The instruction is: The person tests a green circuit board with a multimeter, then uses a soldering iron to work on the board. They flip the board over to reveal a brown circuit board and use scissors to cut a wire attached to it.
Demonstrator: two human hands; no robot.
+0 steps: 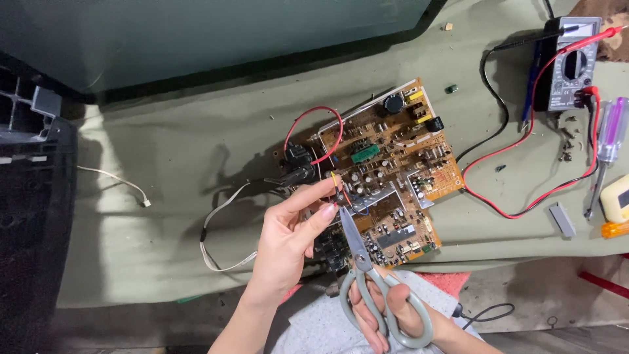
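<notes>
Your left hand (295, 229) sits just below the middle of the frame, its thumb and forefinger pinched together on a thin wire (336, 185) that rises from the brown circuit board (386, 164). Your right hand (386, 314), at the bottom centre, has its fingers through the loops of the grey-handled scissors (367, 275), its grip wrapped tight around the handles; the blades point up toward the pinched wire, their tips just beside your left fingertips, and I cannot tell whether they touch the wire. The board lies tilted on the olive cloth (196, 131) covering the tabletop, with a red lead (327, 128) looping over its upper left corner. In the upper right of the frame a multimeter (570, 65) rests with its red and black probe leads trailing toward the board, and a purple-handled screwdriver (609, 144) lies at the right edge.
</notes>
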